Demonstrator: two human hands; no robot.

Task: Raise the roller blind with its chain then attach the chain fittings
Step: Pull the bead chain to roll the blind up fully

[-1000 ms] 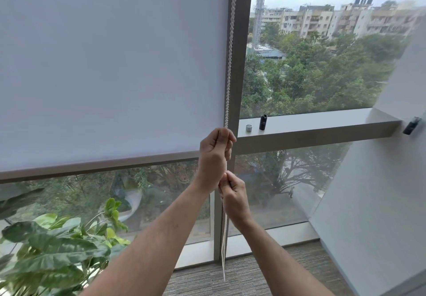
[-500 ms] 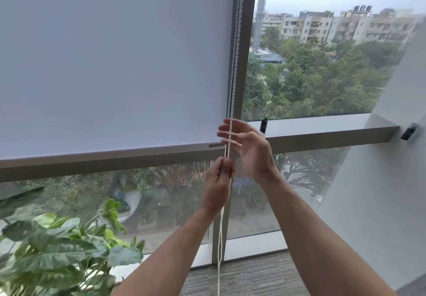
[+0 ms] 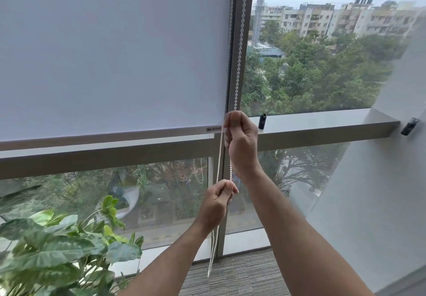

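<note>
Grey ribbed carpet (image 3: 242,270) fills the bottom of the frame, w/ a green broad-leaved potted plant (image 3: 57,249) at lower left. Just beyond, both bare forearms rise from the lower edge toward the centre.

Left hand (image 3: 217,204), lower centre, is clenched around the white beaded chain (image 3: 239,42), thumb and fingers pinching it. Right hand (image 3: 241,143) sits directly above it, fist closed on the same strand, thumb tip at the top where the strand goes up. (A second, slack strand hangs free just left of the right fist and runs down past the left hand to a loose end near the carpet.)

Key relation: the chain's long axis is vertical, running up the dark window mullion (image 3: 237,76) to the top of the frame, and the hands are stacked on it, right above, left below. So the pull is straight down along that line; the left hand is at the bottom of its stroke, I'd guess, and the right is placed to take the next haul.

White fabric roller blind (image 3: 110,53) covers the upper left, its bottom bar level w/ the grey window ledge (image 3: 322,125), so only partly raised. On the ledge at centre right stands a small black cylindrical fitting (image 3: 262,121), well apart from the chain, not yet attached. Beyond the glass: trees and apartment blocks.
</note>
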